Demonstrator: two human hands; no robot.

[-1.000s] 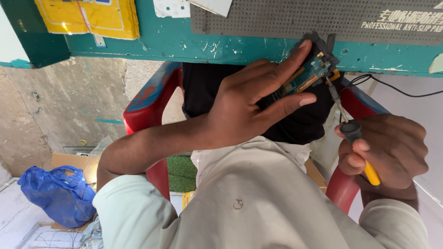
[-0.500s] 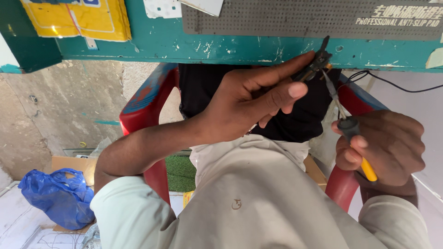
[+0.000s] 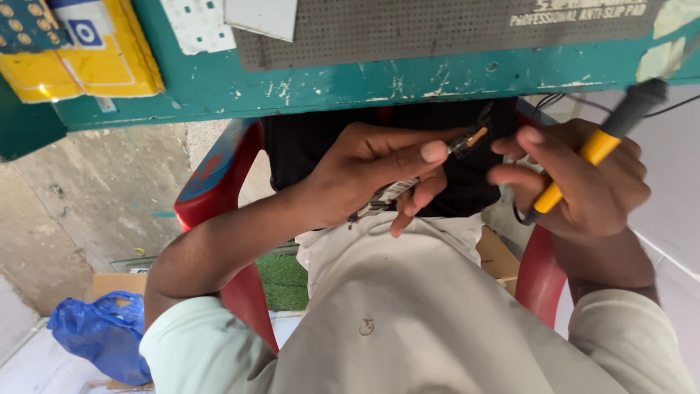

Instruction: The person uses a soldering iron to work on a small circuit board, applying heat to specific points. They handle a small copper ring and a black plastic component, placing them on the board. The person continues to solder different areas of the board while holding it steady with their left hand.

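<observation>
- Seen edge-on between thumb and fingers of left hand (image 3: 379, 171): thin circuit board (image 3: 408, 186), dark with a pale strip, held over the lap just below the bench edge.
- Clenched in right hand (image 3: 583, 182): yellow-and-black soldering iron (image 3: 583, 157), just beside the board.
- Above: chipped green workbench (image 3: 379, 84) under grey mat (image 3: 437, 29); red chair (image 3: 215, 182), blue bag (image 3: 102, 332) lower left.
- Compared with half a second ago: right hand raised, closer to the board.

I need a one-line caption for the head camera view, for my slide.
Left hand grips a small circuit board while right hand holds a yellow-handled soldering iron.
</observation>
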